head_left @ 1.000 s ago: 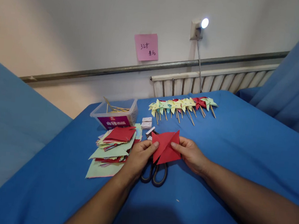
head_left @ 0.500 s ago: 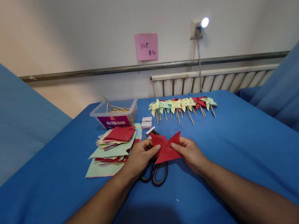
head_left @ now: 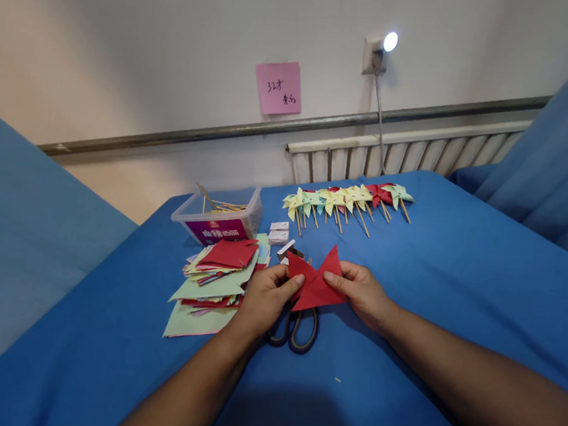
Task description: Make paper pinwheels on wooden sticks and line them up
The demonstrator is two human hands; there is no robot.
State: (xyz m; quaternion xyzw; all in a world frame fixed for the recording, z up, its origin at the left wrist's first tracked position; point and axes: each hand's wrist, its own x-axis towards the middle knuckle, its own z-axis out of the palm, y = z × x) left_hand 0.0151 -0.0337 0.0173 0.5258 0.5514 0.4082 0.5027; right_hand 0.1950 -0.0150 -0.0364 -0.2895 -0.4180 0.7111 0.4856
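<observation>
A piece of red paper (head_left: 315,293), slit in from its edges so that pointed flaps stand out, is stretched between my two hands above the table. My left hand (head_left: 271,293) pinches its left side, thumb on top. On the right side, my right hand (head_left: 359,290) grips it the same way. Beneath the paper lie black-handled scissors (head_left: 303,339); their blades are hidden. Close to my left hand is a stack of coloured paper sheets (head_left: 214,286), with red squares on top.
Behind the stack stands a clear plastic box (head_left: 250,220) of thin wooden sticks. Small white boxes (head_left: 279,233) sit beside it. Several paper pinwheels (head_left: 333,199) on sticks lie in a row at the back of the blue-covered table (head_left: 455,310). A radiator (head_left: 420,152) runs along the wall.
The red paper has tilted slightly between my hands, and its upper right point has shifted a little left and up. Both hands keep their hold.
</observation>
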